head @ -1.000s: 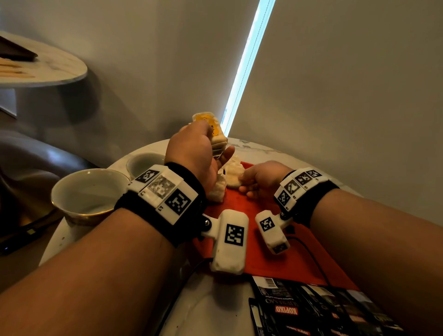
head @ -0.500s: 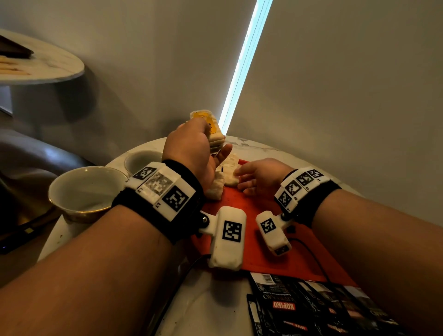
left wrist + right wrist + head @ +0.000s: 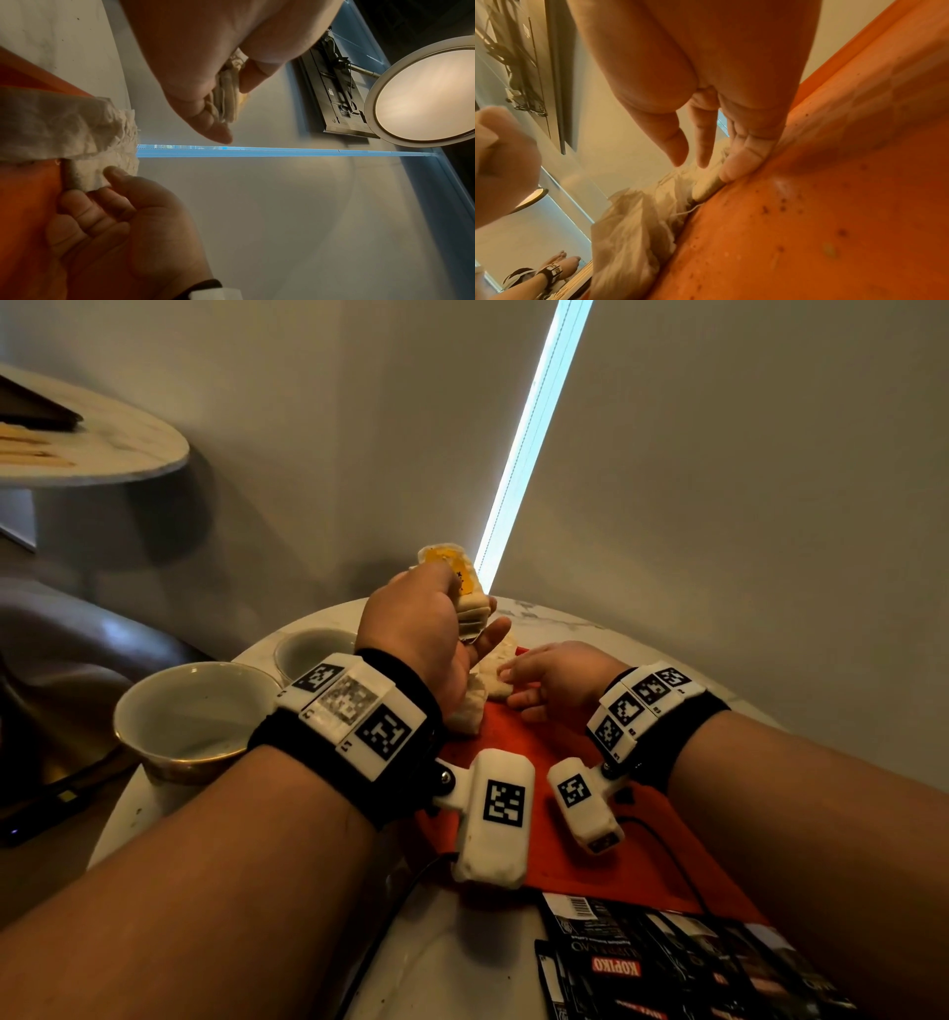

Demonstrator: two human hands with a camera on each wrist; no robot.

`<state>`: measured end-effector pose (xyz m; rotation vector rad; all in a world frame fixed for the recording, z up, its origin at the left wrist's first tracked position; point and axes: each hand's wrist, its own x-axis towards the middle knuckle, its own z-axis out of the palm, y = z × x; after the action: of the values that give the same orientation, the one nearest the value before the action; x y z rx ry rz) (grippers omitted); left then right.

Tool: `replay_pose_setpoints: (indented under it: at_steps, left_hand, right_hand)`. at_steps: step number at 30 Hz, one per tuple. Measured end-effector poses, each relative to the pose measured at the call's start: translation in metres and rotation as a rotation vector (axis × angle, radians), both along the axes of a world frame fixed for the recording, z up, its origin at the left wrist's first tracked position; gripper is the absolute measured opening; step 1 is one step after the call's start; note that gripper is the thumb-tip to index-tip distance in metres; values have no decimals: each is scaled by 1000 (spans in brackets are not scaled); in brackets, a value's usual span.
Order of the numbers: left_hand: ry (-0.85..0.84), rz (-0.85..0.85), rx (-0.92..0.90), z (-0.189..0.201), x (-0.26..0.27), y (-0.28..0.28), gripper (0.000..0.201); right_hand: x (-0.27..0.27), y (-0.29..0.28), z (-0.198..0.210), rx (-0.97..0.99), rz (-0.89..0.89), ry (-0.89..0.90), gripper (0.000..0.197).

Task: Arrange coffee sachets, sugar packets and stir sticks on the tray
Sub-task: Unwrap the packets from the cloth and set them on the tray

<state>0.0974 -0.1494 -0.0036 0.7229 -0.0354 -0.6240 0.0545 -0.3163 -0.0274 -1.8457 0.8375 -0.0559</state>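
Left hand (image 3: 421, 629) raised above the tray (image 3: 570, 855), fingers clamped on a stack of packets (image 3: 470, 598). Right hand (image 3: 560, 680) low on the tray, fingers loose, fingertips (image 3: 741, 164) touching 1 packet (image 3: 102, 174) in the row there. Sachets (image 3: 667, 968) on the counter (image 3: 452, 963) nearby, 2 cups (image 3: 195, 711) at left.

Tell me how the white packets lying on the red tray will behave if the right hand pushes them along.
The white packets look crumpled and soft with frayed ends, so they would probably bend and bunch rather than slide as one. They seem thin and light, so fingertips should shift them easily. On the red tray they overlap, so a push may drag neighbours along.
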Motion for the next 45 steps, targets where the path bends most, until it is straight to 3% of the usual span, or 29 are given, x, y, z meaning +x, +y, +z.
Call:
replay_pose_setpoints:
  at_steps: [5, 10, 13, 18, 23, 27, 32, 37, 45]
  left_hand:
    - [-56, -33, 22, 0, -2, 0, 11]
    - [-122, -54, 70, -3, -4, 0, 14]
    - [-173, -46, 85, -5, -7, 0, 21]
    - [-248, -79, 97, -6, -11, 1, 31]
    - [-255, -79, 92, -6, -12, 3, 34]
    - [-242, -82, 89, -5, -13, 4, 35]
    - [-234, -53, 92, -2, -13, 4, 27]
    - [-242, -42, 119, -2, -13, 5, 22]
    - [-155, -29, 106, -1, -11, 3, 24]
  right_hand:
    - [-8, -4, 12, -151, -90, -123, 18]
    - [-17, 7, 35, -1, -60, -462, 28]
    - [-22, 20, 46, 83, 32, -543, 35]
    - [-27, 37, 51, 136, 148, -587, 17]
    - [-29, 41, 51, 118, 148, -599, 10]
    - [-31, 42, 49, 111, 114, -615, 17]
    - [-31, 42, 46, 125, 93, -624, 6]
    - [-31, 43, 42, 143, 97, -614, 19]
    - [-31, 39, 42, 146, 67, -610, 8]
